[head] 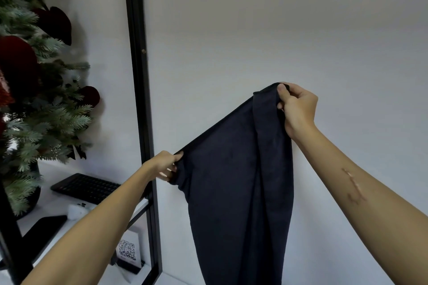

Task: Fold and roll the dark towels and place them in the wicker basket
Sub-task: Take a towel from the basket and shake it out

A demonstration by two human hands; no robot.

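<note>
Both hands, left (165, 164) & right (297, 109), pinch towel (238, 180) top edge; level corners w/ right before folding.

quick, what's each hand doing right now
Left hand: pinches the lower end of the dark towel top edge.
Right hand: grips the towel's raised upper corner.

open wall space is lying above and to the right of the dark towel (236, 180), nothing crowding the right hand (298, 109) there. the towel is hanging between both hands, blocking passage straight ahead. just left of the left hand (162, 164) a black vertical frame post (139, 99) is standing close. further left, a decorated fir tree (34, 99), a keyboard (85, 187) and a qr-code sign (127, 250) are occupying the white bench (58, 203).
</note>
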